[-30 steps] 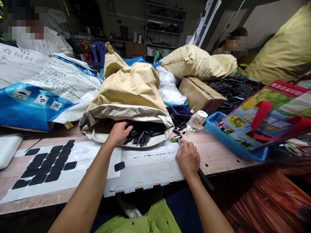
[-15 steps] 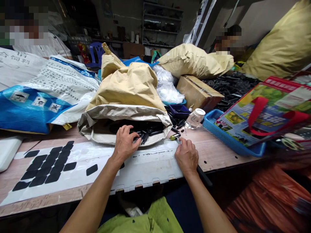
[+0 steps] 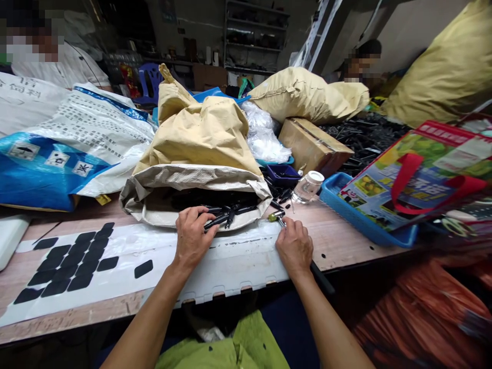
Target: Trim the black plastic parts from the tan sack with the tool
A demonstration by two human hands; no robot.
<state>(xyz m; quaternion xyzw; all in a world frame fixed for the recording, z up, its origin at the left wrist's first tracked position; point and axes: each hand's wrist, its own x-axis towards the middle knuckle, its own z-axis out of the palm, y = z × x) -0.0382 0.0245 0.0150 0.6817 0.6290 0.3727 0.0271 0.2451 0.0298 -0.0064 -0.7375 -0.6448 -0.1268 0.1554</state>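
My left hand (image 3: 192, 237) is closed on a long black plastic part (image 3: 221, 219) at the mouth of a tan paper sack (image 3: 200, 138) full of black parts (image 3: 230, 201). My right hand (image 3: 294, 246) rests on a white plastic sheet (image 3: 234, 259), closed round a tool whose yellow-green tip (image 3: 273, 217) points toward the sack and whose black handle (image 3: 322, 279) runs back past the table edge. Black oval pads (image 3: 65, 261) lie in rows on a white sheet at the left, with one loose pad (image 3: 143, 268) nearer my left arm.
A glass jar (image 3: 307, 187), cardboard box (image 3: 313, 146) and blue tray (image 3: 369, 220) holding a colourful bag (image 3: 418, 174) stand right. A blue-white sack (image 3: 57, 154) lies left. A heap of black parts (image 3: 365, 136) sits behind. Two other people sit at the back.
My left hand has come out of the sack mouth toward me, drawing a black part with it. The right hand has stayed put with its tool.
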